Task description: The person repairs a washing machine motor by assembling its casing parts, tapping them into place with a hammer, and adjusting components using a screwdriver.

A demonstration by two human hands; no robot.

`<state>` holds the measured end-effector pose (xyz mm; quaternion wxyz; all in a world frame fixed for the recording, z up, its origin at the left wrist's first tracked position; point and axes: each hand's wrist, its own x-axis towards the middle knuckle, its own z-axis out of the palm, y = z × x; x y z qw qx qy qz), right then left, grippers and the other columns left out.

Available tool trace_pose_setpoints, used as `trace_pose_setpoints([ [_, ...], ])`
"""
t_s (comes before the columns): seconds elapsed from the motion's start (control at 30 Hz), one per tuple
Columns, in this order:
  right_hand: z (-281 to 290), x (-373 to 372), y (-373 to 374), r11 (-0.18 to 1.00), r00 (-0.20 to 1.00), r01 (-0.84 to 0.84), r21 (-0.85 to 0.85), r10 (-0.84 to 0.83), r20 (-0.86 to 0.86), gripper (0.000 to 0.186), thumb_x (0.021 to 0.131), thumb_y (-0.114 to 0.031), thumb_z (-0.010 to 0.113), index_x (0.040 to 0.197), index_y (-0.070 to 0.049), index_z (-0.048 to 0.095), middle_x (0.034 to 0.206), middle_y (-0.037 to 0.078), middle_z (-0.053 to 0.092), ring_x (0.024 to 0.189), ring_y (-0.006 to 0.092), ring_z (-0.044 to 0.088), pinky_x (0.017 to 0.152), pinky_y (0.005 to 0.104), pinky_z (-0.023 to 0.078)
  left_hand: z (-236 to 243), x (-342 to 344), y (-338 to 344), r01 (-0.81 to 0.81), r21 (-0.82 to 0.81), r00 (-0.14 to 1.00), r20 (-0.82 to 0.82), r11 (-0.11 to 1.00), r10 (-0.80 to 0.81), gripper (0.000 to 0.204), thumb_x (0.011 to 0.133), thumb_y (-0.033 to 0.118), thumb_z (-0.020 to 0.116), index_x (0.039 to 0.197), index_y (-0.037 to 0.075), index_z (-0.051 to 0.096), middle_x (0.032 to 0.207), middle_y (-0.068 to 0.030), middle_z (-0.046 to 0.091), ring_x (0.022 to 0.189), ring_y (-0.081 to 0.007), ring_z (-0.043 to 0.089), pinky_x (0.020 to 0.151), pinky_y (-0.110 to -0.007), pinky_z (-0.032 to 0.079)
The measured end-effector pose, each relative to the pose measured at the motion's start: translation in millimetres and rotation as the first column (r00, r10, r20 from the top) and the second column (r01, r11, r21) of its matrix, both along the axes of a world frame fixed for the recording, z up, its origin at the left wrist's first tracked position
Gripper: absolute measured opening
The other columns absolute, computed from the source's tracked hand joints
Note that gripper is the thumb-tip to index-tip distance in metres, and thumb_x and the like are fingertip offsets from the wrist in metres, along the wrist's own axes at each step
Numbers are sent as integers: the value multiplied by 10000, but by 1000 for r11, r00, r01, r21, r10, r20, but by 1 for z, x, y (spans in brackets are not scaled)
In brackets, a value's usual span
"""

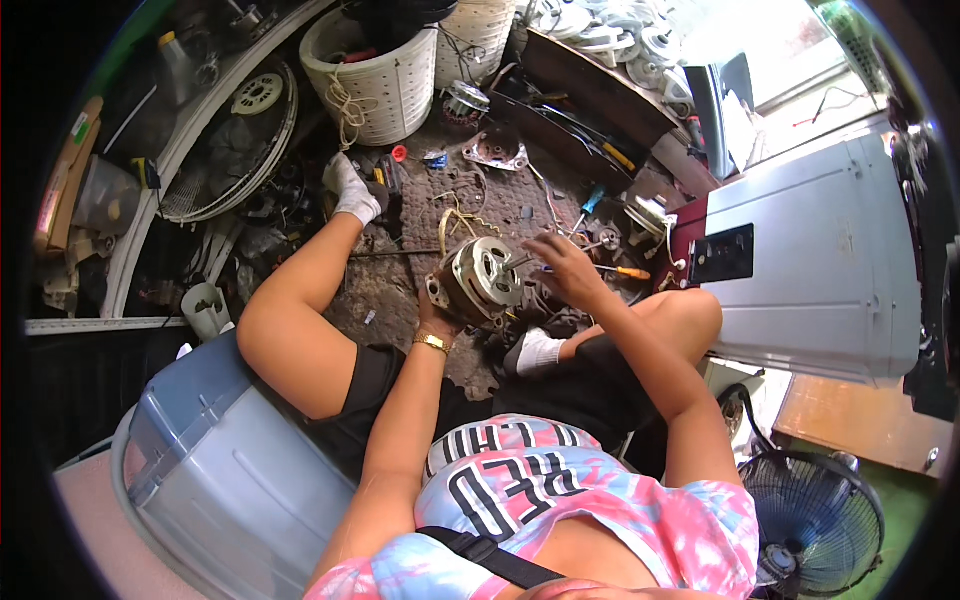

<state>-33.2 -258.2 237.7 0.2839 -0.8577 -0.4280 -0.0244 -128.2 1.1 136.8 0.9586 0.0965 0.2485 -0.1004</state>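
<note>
Left hand (437, 318) grasps the electric motor (480, 278) from beneath, fingers wrapped on its housing. Right hand (565, 268) is clenched on an orange-handled screwdriver (618, 270) beside the motor's shaft.

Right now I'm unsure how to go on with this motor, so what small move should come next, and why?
Probably bring the screwdriver tip onto the motor's face. The left hand already props the motor from below, tilted up off the floor mat, while the right hand rests beside the shaft, apparently gripping the orange-handled tool. Which fastener it should meet cannot be made out.
</note>
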Motion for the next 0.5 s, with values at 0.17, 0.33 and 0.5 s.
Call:
trace_pose_setpoints([
  [0.17,14,4,-32,958,984,-90,-271,127,123,335,909,-242,704,1205,-115,614,1095,68,608,1020,273,631,833,390,546,14,6,-32,150,-98,980,146,984,-135,535,1038,432,413,1380,70,609,1386,-163,640,1259,-363,615,1074,-544,503],
  [0.33,39,4,-32,905,943,-271,-328,319,98,205,912,-215,697,1053,-96,607,1042,64,615,972,265,642,762,401,555,16,-8,-34,162,-49,986,36,986,-160,550,1034,446,417,1391,69,600,1397,-153,633,1270,-351,606,1084,-525,495],
  [0.5,42,-27,-32,975,962,-127,-180,77,-262,243,971,-283,663,1001,-42,655,813,131,627,751,333,647,672,463,508,24,-16,-39,204,-47,979,29,978,-203,557,1043,436,375,1393,60,593,1399,-146,630,1277,-344,599,1096,-502,488],
])
